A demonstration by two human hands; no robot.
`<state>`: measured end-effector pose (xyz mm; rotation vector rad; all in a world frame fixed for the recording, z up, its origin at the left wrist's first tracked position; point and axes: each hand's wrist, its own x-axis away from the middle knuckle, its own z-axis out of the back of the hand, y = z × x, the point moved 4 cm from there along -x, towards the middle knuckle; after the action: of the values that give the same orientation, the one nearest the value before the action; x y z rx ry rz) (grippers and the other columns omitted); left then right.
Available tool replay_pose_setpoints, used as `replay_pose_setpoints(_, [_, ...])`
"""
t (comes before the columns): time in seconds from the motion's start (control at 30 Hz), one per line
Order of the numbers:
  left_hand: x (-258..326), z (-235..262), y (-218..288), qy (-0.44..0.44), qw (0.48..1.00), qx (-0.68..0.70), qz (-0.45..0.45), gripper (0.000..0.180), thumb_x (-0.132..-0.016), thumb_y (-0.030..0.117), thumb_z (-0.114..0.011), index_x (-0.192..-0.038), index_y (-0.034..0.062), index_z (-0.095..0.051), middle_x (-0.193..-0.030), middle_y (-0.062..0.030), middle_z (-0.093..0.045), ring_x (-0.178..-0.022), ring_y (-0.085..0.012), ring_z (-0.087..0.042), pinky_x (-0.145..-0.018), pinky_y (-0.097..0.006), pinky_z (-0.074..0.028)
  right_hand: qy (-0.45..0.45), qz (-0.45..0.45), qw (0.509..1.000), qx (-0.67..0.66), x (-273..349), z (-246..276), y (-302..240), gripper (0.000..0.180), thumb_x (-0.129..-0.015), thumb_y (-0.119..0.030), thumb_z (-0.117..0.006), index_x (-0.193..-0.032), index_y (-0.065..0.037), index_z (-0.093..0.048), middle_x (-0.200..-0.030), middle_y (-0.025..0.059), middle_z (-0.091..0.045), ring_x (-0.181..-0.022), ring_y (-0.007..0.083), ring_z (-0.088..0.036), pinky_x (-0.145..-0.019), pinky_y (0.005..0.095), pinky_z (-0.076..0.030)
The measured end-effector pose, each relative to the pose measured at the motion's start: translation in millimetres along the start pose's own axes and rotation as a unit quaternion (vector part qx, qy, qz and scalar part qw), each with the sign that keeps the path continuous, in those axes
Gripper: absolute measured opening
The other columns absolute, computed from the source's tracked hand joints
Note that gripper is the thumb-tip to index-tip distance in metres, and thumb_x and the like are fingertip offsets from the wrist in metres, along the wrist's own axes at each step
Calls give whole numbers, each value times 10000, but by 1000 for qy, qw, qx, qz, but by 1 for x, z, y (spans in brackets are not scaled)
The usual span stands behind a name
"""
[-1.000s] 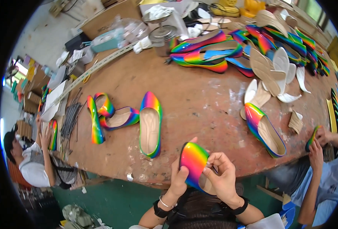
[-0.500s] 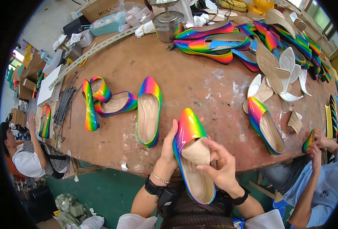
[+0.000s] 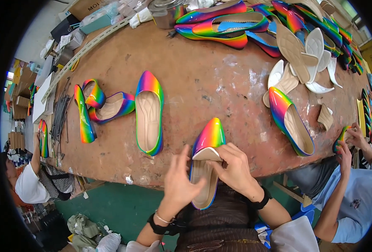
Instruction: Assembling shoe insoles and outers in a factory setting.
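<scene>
A: Where's the glossy rainbow pointed-toe shoe [image 3: 201, 169]?
B: Over brown worktable [image 3: 181, 105]'s near edge; R hand [image 3: 236, 168] pinches its curved beige pad [image 3: 207, 154]. L hand [image 3: 181, 181] loosely spread, empty, contact unclear.
A: Tip?
B: Even pinch, shoe steadied, prob. best.

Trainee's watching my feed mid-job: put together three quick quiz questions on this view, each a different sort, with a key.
1. Which hand pinches the beige pad at the opening of the rainbow flat shoe?
2. True or false: the left hand is clenched into a tight fist.
3. Hands aside, what lies nearest on that shoe's left?
A) A hammer
B) A second rainbow flat shoe
C) A coil of rope

Key:
1. The right hand.
2. False; it is open, with its thumb apart from the other fingers.
3. B
</scene>
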<state>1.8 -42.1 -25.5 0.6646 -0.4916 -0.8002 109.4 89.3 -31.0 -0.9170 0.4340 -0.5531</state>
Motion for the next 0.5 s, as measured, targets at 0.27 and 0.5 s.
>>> replay_pose_setpoints(0.27, [-15, -27, -16, -27, 998, -6, 48, 760, -637, 358, -910, -1192, 30, -506, -1074, -217, -643, -919, -422, -657, -729, -482, -533, -100, 39, 984, -142, 5, 0, 21, 255, -705, 58, -704, -939, -32, -751, -826, 77, -685, -820, 263, -596, -742, 366, -509])
replay_pose_setpoints(0.5, [-32, -27, -23, -14, 995, -48, 81, 685, -667, 444, -884, -1053, 7, -524, -821, -224, -666, -780, -435, -669, -656, -477, -525, 17, -188, 981, -40, 26, 3, 20, 935, -705, -48, -821, -1497, 5, -328, -1076, 150, -543, -940, 297, -583, -797, 401, -510])
